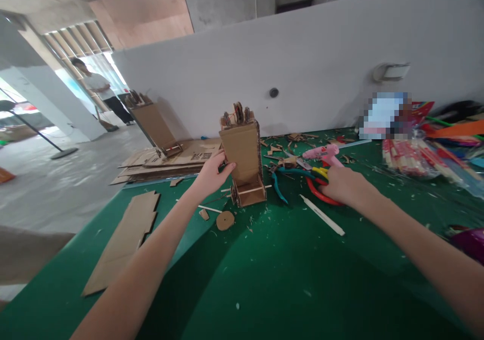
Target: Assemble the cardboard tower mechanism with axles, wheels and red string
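A cardboard model (242,153) stands upright on the green table, with a tall back panel, an open box at its foot and round layered discs on top. My left hand (216,173) grips its left edge, thumb toward the front face and other fingers partly hidden. To the right, my right hand (346,184) has its fingers curled over the red and yellow handles of scissors (321,191). A pink glue gun (321,152) lies just behind that hand, its grip partly covered. Teal-handled pliers (279,183) are between the model and the scissors.
A white stick (323,215), a cardboard disc (225,221) and a notched cardboard sheet (123,241) lie nearer. Stacked cardboard (189,158) bears a second model (157,125). Scraps, packaged sticks (403,156) and a low wall (321,67) are beyond. A person (98,85) stands far left.
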A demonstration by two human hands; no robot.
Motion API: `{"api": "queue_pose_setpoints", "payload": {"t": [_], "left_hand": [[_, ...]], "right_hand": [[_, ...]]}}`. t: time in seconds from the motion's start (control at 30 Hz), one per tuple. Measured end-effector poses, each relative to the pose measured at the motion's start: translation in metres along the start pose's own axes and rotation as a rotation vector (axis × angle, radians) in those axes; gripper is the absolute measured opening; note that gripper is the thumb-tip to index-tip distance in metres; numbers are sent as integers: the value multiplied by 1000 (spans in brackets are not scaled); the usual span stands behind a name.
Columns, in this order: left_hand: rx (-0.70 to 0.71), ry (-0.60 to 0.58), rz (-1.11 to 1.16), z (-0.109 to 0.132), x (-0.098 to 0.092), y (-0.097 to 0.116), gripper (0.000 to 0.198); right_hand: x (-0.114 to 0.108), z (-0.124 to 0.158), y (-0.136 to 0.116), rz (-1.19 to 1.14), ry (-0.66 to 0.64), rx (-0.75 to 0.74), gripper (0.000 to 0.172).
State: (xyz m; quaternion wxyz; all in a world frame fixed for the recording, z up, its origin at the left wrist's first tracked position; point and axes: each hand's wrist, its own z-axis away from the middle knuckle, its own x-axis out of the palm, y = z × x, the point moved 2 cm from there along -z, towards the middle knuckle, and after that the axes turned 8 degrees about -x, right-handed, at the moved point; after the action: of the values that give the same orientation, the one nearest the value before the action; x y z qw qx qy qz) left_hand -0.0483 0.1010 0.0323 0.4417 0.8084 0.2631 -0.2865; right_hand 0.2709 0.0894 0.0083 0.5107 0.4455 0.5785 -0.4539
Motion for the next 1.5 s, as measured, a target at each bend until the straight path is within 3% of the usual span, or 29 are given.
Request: {"api": "queue_pose_setpoints", "payload": {"t": [0.1, 0.23, 0.33, 0.47, 0.6, 0.97, 1.17, 1.27, 1.4, 1.5], "left_hand": [[2, -5, -4, 0, 0, 0, 33], [25, -11, -4, -1, -1, 1, 31], [24, -26, -5, -1, -4, 1, 28], [-9, -46, -18, -1, -10, 2, 24], [-26, -72, -32, -1, -19, 4, 26], [-41, -176, 8, 1, -36, 11, 30], [-88, -206, 76, -1, -36, 7, 31], [-100, -190, 88, 0, -33, 4, 32], [-105, -176, 72, 1, -31, 3, 27], [-91, -173, 74, 0, -29, 4, 27]], "right_hand": [[-9, 6, -4, 80, 4, 49, 21], [-36, 3, -10, -51, 131, 102, 37], [-46, -6, -20, -111, 87, 120, 36], [-34, -17, -42, -55, 23, -34, 36], [-10, -23, -56, -35, -35, -64, 31], [-1, -32, -68, 96, 114, -185, 35], [-26, -74, -86, 99, 273, -244, 32], [-25, -109, -100, 76, 297, -301, 34], [-2, -151, -109, 16, 173, -323, 31], [12, -167, -101, -58, 55, -332, 36]]}}
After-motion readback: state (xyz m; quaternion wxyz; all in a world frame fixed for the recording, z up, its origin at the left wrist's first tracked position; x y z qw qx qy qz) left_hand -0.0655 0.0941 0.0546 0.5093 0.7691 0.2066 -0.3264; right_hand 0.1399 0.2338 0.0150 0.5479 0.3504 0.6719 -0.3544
